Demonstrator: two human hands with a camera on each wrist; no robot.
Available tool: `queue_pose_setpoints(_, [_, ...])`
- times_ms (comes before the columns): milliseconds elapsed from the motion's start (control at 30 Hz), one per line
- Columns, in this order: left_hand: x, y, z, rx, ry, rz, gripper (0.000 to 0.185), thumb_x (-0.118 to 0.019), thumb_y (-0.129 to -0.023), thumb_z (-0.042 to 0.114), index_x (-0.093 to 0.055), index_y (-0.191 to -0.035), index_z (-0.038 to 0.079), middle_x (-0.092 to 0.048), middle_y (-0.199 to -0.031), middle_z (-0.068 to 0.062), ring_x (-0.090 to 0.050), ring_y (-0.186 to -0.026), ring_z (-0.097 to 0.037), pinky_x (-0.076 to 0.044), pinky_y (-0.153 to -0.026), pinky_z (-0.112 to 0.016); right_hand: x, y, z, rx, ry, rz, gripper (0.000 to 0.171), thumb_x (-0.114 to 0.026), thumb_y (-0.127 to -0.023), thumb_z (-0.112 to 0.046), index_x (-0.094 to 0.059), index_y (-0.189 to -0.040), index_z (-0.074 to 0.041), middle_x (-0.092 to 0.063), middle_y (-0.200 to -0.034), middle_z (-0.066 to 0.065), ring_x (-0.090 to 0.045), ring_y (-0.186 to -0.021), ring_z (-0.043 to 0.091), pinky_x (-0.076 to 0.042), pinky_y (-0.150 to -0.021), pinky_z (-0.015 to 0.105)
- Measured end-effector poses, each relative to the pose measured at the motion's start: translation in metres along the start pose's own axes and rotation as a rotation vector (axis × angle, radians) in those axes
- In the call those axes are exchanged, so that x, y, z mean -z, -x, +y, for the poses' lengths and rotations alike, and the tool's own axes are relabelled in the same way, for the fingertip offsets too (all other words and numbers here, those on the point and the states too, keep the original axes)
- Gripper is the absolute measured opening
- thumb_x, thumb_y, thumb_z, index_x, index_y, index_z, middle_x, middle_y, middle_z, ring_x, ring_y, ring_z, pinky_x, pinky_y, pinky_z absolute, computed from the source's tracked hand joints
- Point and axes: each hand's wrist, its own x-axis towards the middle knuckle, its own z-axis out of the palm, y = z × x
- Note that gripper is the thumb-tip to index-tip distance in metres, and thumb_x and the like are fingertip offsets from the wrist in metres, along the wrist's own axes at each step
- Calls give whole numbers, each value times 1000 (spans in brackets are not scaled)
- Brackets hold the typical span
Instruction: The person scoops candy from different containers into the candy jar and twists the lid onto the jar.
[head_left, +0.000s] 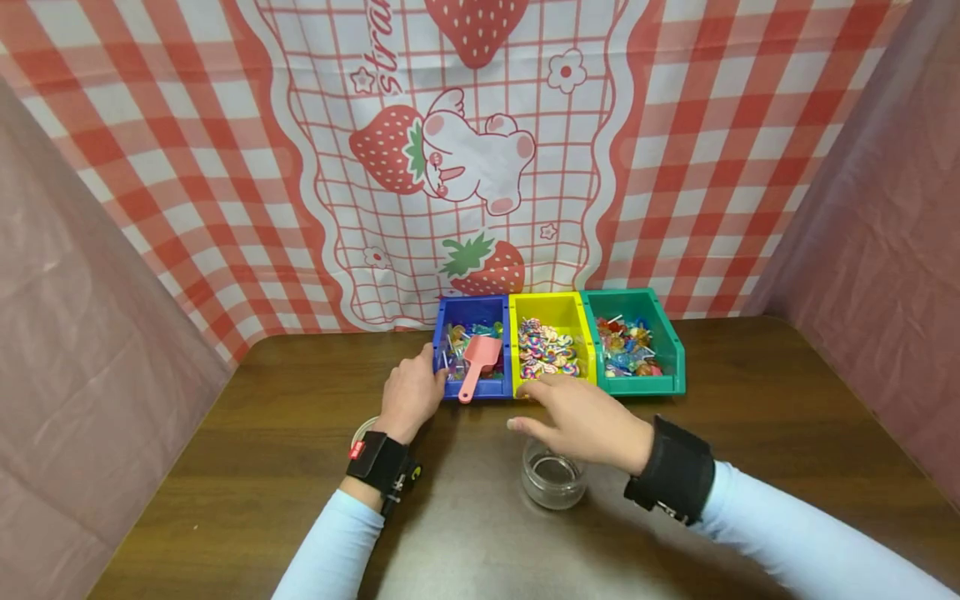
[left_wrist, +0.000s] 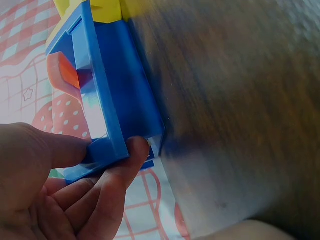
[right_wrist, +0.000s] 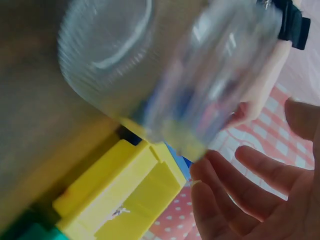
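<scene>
- Two grips, two states: my left hand (head_left: 408, 393) pinches the near left corner of the blue bin (head_left: 474, 312), thumb on the inside of the wall and fingers (left_wrist: 131, 161) curled round the outside, as the left wrist view shows plainly.
- My right hand (head_left: 581, 421) holds nothing; its fingers (right_wrist: 270, 167) are spread and relaxed, hovering just above the glass jar (head_left: 553, 480), which stands upright and empty-looking on the table (head_left: 262, 433).
- From the right hand, the jar sits at about 6 o'clock, just beneath the palm, so this hand is far nearer to it than the left.
- From the left grip, the pink scoop (head_left: 480, 360) lies at about 2 o'clock inside the blue bin, its handle running toward me over the front lip, long axis roughly 12 to 6.
- Farther out, the yellow bin (head_left: 551, 310) touches the blue one at 3 o'clock, and the green bin (head_left: 660, 337) stands beside that.
</scene>
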Motion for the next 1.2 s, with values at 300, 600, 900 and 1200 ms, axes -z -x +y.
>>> queue_pose_setpoints(300, [1, 1, 0, -12, 7, -14, 43, -70, -94, 26, -59, -129, 3, -70, -97, -22, -69, -82, -40, -52, -66, -53, 6, -58, 0, 43, 19, -114, 28, -69, -96, -31, -69, -111, -7, -68, -87, 0, -60, -71, 14, -52, -71, 33])
queue_pose_setpoints(600, [4, 2, -4, 3, 5, -23, 42, -69, -95, 26, -59, -128, 3, -70, -95, -20, -69, -80, -38, -52, -64, -51, 5, -102, -11, -6, 39, -168, 27, -67, -97, -23, -68, -119, -7, -68, -89, 3, -63, -76, 21, -52, -75, 35])
queue_pose_setpoints(900, [4, 2, -5, -35, 11, 21, 31, -70, -93, 25, -61, -114, 4, -69, -86, -21, -68, -74, -42, -49, -57, -54, -21, -118, -25, -9, 224, -154, 14, -70, -92, -27, -67, -94, -14, -66, -82, 2, -65, -80, 22, -53, -73, 42])
queue_pose_setpoints(1200, [5, 1, -4, -53, 11, 16, 29, -70, -94, 25, -62, -112, 4, -68, -82, -20, -67, -73, -42, -49, -57, -53, -29, -118, -25, -28, 192, -220, 17, -70, -93, -35, -68, -83, -21, -59, -65, -9, -57, -64, 16, -51, -69, 40])
